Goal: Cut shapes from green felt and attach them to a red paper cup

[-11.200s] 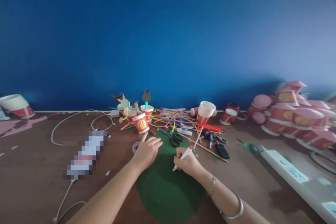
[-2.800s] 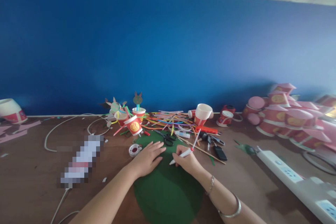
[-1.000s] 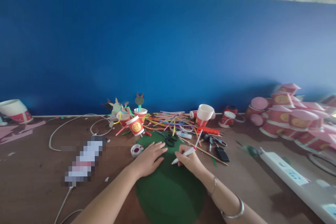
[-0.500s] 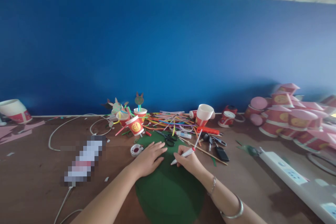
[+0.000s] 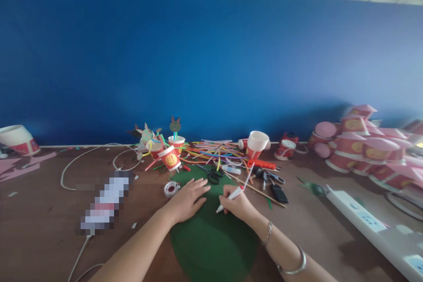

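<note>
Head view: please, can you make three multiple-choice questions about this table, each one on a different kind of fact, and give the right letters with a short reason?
1. Where do the scissors lie?
A. On the power strip
B. On the green sheet
C. Inside a paper cup

2. How many bracelets does the right arm wear?
A. One
B. Four
C. Two

3. What is the right hand doing?
A. Gripping a white marker
B. Lying open and empty
C. Holding the scissors

Answers:
1. B: their black handles rest on the far part of the sheet.
2. C: a thin bracelet and a wider bangle both show.
3. A: the fingers close around the marker, and its tip points down at the sheet.
</note>
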`<state>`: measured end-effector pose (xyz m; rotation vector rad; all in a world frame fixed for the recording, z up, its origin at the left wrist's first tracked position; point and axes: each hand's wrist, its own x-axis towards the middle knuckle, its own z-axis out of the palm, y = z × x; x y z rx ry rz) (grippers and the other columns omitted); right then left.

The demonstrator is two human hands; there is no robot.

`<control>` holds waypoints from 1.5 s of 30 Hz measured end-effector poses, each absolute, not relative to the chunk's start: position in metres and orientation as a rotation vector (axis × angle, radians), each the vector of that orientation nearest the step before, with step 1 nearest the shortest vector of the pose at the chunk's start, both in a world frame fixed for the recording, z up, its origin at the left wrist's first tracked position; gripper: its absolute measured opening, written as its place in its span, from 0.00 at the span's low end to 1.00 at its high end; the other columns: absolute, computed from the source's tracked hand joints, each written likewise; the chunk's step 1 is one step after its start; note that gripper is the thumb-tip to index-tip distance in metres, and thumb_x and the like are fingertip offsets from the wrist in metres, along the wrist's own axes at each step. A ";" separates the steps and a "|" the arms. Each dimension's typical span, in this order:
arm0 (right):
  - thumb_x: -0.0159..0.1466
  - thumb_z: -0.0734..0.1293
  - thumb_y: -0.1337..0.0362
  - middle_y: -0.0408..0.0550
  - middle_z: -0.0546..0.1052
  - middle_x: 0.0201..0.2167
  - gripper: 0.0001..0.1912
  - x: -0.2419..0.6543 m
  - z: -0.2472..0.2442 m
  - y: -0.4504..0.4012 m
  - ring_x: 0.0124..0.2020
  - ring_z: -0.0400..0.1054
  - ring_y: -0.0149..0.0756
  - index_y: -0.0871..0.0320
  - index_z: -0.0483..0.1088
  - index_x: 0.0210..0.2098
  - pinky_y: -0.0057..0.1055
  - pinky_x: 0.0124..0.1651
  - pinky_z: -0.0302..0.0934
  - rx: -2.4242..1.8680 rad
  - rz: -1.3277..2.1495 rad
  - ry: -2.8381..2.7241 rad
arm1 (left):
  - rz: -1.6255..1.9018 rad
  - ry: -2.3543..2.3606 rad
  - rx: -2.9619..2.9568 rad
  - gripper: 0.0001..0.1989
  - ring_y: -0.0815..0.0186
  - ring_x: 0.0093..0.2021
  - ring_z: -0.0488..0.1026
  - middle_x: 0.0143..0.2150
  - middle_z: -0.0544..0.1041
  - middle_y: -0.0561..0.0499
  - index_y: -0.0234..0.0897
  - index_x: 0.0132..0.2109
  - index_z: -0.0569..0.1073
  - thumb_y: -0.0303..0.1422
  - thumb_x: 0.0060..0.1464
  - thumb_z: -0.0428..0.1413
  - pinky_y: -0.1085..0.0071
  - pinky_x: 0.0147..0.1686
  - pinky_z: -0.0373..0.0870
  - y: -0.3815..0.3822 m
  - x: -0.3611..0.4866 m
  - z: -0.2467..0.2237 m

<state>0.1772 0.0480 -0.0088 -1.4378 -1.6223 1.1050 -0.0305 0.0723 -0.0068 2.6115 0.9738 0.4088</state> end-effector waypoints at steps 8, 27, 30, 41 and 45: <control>0.53 0.62 0.65 0.37 0.67 0.10 0.11 0.177 -0.008 0.048 0.14 0.63 0.27 0.56 0.55 0.18 0.21 0.18 0.51 -1.387 1.099 -1.553 | 0.409 0.979 2.619 0.20 0.64 0.64 0.49 0.63 0.56 0.50 0.45 0.59 0.58 0.35 0.60 0.42 0.57 0.61 0.48 0.072 -0.030 -0.006; 0.52 0.62 0.65 0.37 0.66 0.09 0.12 0.177 -0.004 0.047 0.12 0.62 0.27 0.56 0.55 0.17 0.20 0.16 0.49 -1.393 1.173 -1.575 | 0.437 0.971 2.608 0.20 0.63 0.63 0.50 0.63 0.57 0.51 0.46 0.59 0.58 0.34 0.60 0.44 0.56 0.61 0.48 0.072 -0.030 -0.007; 0.53 0.63 0.64 0.37 0.68 0.10 0.12 0.177 -0.008 0.048 0.14 0.64 0.28 0.56 0.56 0.18 0.21 0.18 0.51 -1.390 1.103 -1.555 | 0.436 0.973 2.606 0.20 0.63 0.63 0.50 0.63 0.57 0.51 0.46 0.59 0.59 0.35 0.60 0.44 0.57 0.61 0.48 0.072 -0.030 -0.007; 0.52 0.63 0.65 0.38 0.68 0.10 0.12 0.176 -0.007 0.046 0.13 0.62 0.27 0.56 0.55 0.17 0.20 0.17 0.50 -1.407 1.096 -1.621 | 0.419 0.976 2.611 0.20 0.64 0.63 0.50 0.63 0.56 0.51 0.46 0.59 0.58 0.35 0.60 0.43 0.57 0.61 0.48 0.072 -0.031 -0.005; 0.52 0.62 0.65 0.37 0.67 0.09 0.12 0.177 -0.007 0.046 0.12 0.60 0.26 0.56 0.55 0.17 0.19 0.15 0.47 -1.427 1.147 -1.614 | 0.410 0.986 2.617 0.20 0.64 0.64 0.49 0.63 0.56 0.51 0.46 0.59 0.58 0.35 0.60 0.43 0.57 0.61 0.47 0.072 -0.031 -0.005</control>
